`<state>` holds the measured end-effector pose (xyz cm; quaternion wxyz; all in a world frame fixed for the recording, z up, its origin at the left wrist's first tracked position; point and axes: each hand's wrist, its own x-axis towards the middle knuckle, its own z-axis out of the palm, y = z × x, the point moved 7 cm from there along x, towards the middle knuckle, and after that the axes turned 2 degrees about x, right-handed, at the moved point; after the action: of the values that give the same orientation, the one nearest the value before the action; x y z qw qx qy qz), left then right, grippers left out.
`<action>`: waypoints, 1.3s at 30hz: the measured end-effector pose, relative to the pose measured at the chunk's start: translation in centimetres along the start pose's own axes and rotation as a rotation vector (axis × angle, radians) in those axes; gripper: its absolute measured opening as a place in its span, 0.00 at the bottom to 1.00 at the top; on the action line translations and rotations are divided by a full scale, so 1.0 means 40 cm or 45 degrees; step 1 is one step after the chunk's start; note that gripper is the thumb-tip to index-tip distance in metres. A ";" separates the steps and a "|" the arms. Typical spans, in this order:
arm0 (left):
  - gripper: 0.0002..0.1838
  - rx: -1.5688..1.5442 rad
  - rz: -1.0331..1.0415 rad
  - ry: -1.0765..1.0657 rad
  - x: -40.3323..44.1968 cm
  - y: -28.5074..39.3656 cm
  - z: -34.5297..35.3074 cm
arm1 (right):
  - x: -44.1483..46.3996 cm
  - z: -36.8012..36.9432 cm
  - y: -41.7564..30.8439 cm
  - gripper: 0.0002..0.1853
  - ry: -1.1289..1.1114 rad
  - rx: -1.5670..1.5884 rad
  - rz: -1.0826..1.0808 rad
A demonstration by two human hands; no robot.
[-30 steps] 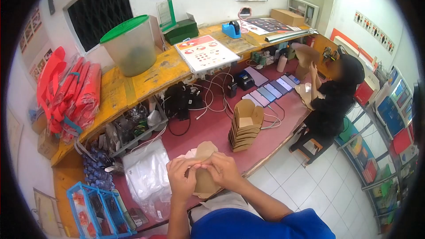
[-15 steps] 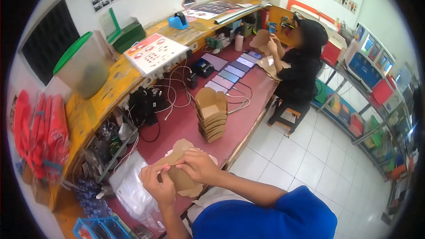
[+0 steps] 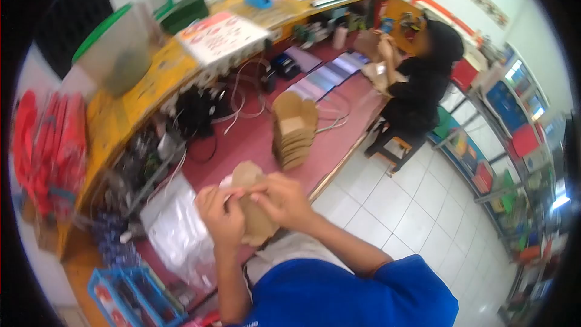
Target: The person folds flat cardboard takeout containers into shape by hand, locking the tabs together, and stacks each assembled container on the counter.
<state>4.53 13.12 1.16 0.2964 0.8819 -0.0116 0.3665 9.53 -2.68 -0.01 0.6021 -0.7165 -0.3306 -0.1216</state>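
Note:
A flat brown cardboard piece (image 3: pixel 257 221) with rounded flaps is held over the near edge of the red table. My left hand (image 3: pixel 223 213) pinches its left side. My right hand (image 3: pixel 283 201) grips the same piece from the right, fingertips close to those of my left hand. Part of the cardboard is hidden behind my fingers. Just beyond my hands stands a stack of folded brown cardboard boxes (image 3: pixel 295 133). Clear plastic bags (image 3: pixel 175 227) lie to the left of my left hand.
A co-worker (image 3: pixel 423 79) in black sits at the table's far end, holding cardboard. Phones (image 3: pixel 327 77) lie in a row with cables nearby. A blue basket (image 3: pixel 136 300) is at the lower left. A yellow shelf (image 3: pixel 163 79) runs above the table, holding a green-lidded bin (image 3: pixel 118 54).
The camera view has turned and is now blurred. Both my hands still hold the cardboard piece. The co-worker's raised cardboard has come down lower.

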 end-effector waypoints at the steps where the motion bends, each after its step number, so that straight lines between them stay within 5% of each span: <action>1: 0.03 0.002 0.007 -0.036 0.002 0.012 0.008 | -0.005 -0.002 0.010 0.06 0.031 0.002 0.014; 4: 0.02 0.038 -0.072 0.006 -0.010 0.002 -0.021 | -0.012 -0.012 0.032 0.05 0.079 -0.012 0.096; 7: 0.09 -0.279 -0.391 0.183 -0.044 -0.073 -0.079 | -0.014 -0.021 0.055 0.05 0.124 0.076 0.145; 9: 0.19 -0.839 -0.725 0.115 -0.107 -0.170 -0.048 | -0.020 -0.034 0.091 0.04 0.223 0.161 0.187; 13: 0.20 -1.448 -0.950 -0.426 -0.160 -0.150 0.023 | -0.005 -0.009 0.081 0.04 0.113 0.209 0.217; 16: 0.24 -1.401 -1.025 -0.700 -0.185 -0.186 0.027 | 0.009 0.006 0.067 0.05 0.138 0.244 0.188; 19: 0.30 -1.455 -0.784 -0.994 -0.201 -0.233 0.024 | 0.010 0.010 0.016 0.06 -0.036 0.257 0.037; 23: 0.41 -1.924 -0.707 -0.709 -0.185 -0.176 0.011 | 0.012 0.026 -0.088 0.13 -0.243 0.030 -0.447; 25: 0.34 -2.242 -1.304 -0.456 -0.159 -0.150 -0.004 | 0.001 0.045 -0.113 0.16 -0.309 -0.115 -0.558; 26: 0.34 -2.235 -1.307 -0.455 -0.154 -0.137 0.000 | 0.001 0.049 -0.115 0.16 -0.307 -0.109 -0.557; 28: 0.28 -1.573 -1.100 -0.365 -0.135 -0.149 -0.013 | 0.007 0.052 -0.104 0.14 -0.310 -0.141 -0.447; 39: 0.25 -1.683 -1.193 -0.168 -0.119 -0.104 -0.008 | 0.030 0.047 -0.101 0.06 -0.086 -0.098 0.095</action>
<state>1.84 15.78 -3.90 0.8773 0.4576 0.1271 0.0692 7.51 -0.26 3.37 0.5667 -0.7546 -0.3190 -0.0872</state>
